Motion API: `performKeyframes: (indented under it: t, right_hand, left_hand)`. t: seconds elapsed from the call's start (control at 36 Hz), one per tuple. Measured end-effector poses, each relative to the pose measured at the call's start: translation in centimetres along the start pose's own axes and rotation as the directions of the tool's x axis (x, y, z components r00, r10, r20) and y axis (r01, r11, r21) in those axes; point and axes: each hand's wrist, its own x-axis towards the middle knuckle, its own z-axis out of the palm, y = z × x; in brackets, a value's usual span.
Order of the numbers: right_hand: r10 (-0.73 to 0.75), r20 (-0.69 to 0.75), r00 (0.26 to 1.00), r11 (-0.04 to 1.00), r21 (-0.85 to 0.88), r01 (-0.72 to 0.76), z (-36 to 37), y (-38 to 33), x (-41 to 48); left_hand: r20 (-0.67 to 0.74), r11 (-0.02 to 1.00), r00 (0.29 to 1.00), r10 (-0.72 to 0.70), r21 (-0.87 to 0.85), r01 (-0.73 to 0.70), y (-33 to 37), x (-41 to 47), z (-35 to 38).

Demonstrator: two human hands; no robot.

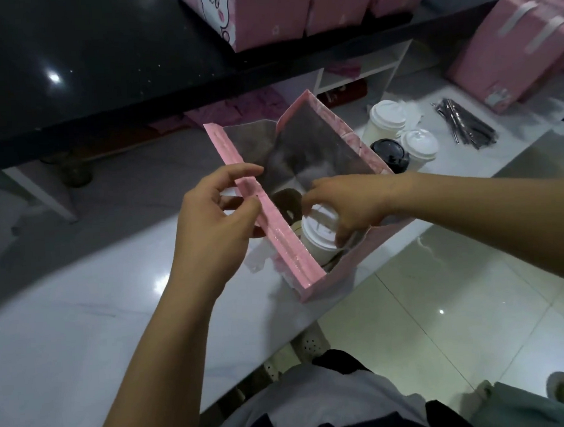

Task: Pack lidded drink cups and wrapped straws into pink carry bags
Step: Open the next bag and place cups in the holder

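White-lidded cup [319, 234] is inside the open pink bag [277, 236] on the white table [81, 308], with the right hand [347, 202] curled round its top and the left hand [215, 217] pinching the bag's near rim. The paper wall likely dents and the lid may pop off (fill unknown), so grip below the lid. 3 more cups [388, 121] and wrapped straws [463, 126] lie beside the bag.

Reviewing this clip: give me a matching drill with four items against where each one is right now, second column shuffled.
Items:
1. left hand
2. right hand
3. black-lidded cup
4. wrapped straws

Places:
A. lie in a heap towards the far right of the table
B. grips the white-lidded cup inside the open pink bag
C. stands on the table, outside the bag
D. pinches the bag's rim

Pairs: 1-D, 2-B, 3-C, 4-A
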Motion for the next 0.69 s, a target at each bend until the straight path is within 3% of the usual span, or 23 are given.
performKeyframes:
  t: [0.19, 0.36, 0.69]
  right_hand:
    - [-0.008, 0.005, 1.000, 0.996, -0.090, 0.008, 1.0, -0.7, 0.9]
    - [-0.025, -0.001, 1.000, 0.995, -0.094, 0.024, 1.3, -0.3, 1.0]
    - [-0.105, -0.019, 0.994, 0.994, -0.031, 0.105, 1.5, 1.2, 1.0]
  left_hand:
    - [0.044, 0.999, 0.999, 0.022, 0.045, -0.024, -0.3, 0.0, 0.1]
    - [0.039, 1.000, 0.999, 0.004, 0.002, -0.004, -0.2, 0.3, 0.6]
    - [0.000, 0.995, 1.000, -0.020, 0.100, 0.020, -0.5, -0.2, 2.5]
